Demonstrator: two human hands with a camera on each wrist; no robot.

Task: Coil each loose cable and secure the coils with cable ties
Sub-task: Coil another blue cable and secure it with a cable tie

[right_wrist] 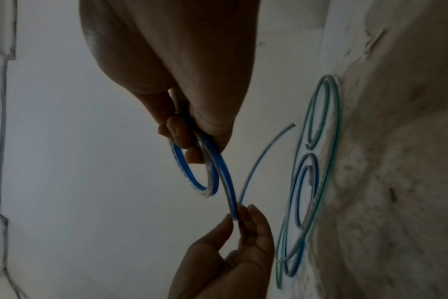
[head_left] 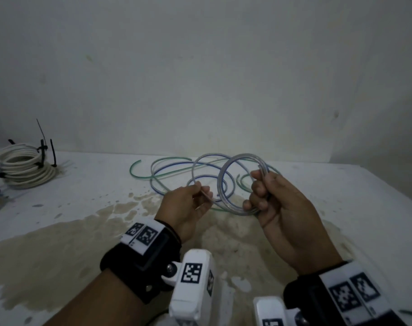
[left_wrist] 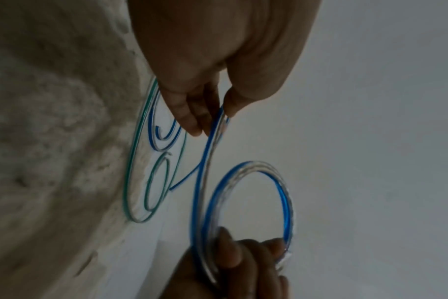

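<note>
Blue-striped clear cable (head_left: pixel 241 184) sits as a small coil, raised above the stained table (head_left: pixel 59 243), clamped in your curled right hand (head_left: pixel 278 203); your left hand (head_left: pixel 188 203) pinches its free run. Slacken either grip and, I judge, the springy loops may burst open or snag the green cable (head_left: pixel 167 175) below. No readable writing, only coded wrist markers (head_left: pixel 142 235).
</note>
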